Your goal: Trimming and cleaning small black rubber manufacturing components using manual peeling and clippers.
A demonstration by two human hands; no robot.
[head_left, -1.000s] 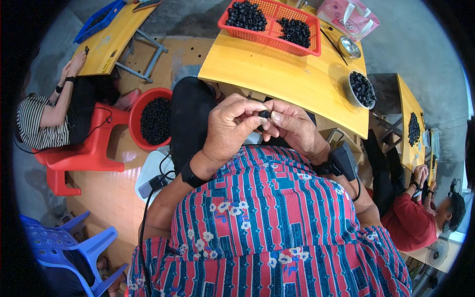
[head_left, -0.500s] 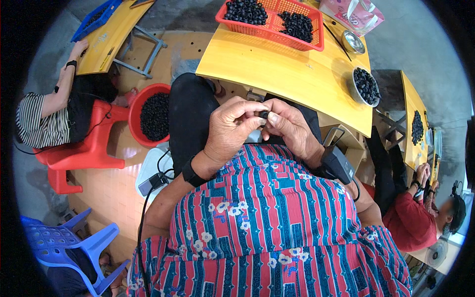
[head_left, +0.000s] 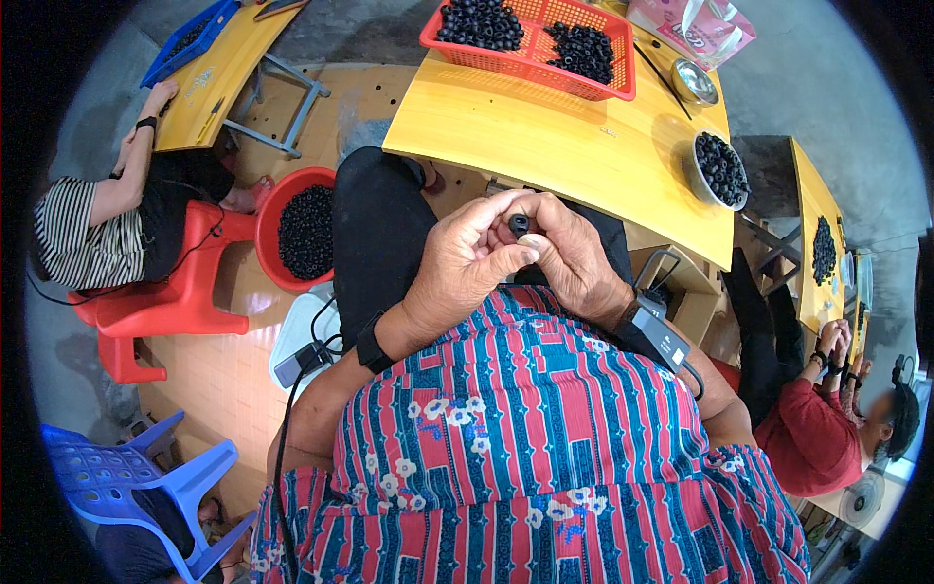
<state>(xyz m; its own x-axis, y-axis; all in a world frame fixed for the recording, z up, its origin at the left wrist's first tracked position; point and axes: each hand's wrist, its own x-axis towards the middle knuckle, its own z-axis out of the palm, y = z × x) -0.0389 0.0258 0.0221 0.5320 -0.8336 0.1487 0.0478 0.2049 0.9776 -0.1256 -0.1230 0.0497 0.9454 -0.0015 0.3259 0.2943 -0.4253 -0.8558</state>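
Over my lap, just off the near edge of the yellow table (head_left: 545,156), my two hands meet around a small black ring-shaped part (head_left: 519,224). Its round end with a dark hole faces up. My left hand (head_left: 465,255) has its fingers curled against the part, the thumb pointing across toward the other hand. My right hand (head_left: 576,251) pinches the part, its thumb just below the ring and its index finger bent over the top. Some fingertips of both hands are hidden behind the part and each other.
On the table stand a divided red basket (head_left: 530,63) of black parts, a metal bowl (head_left: 693,83), a bowl (head_left: 702,180) of black parts and a thin black stick (head_left: 662,78). A red tub (head_left: 268,229) of black pieces stands left. Co-workers sit either side. A cable (head_left: 285,457) runs by my left arm.
The black part has been turned so its holed end shows more. My left hand has shifted slightly right, its thumb now reaching beneath the part; my right fingers curl more tightly around it.
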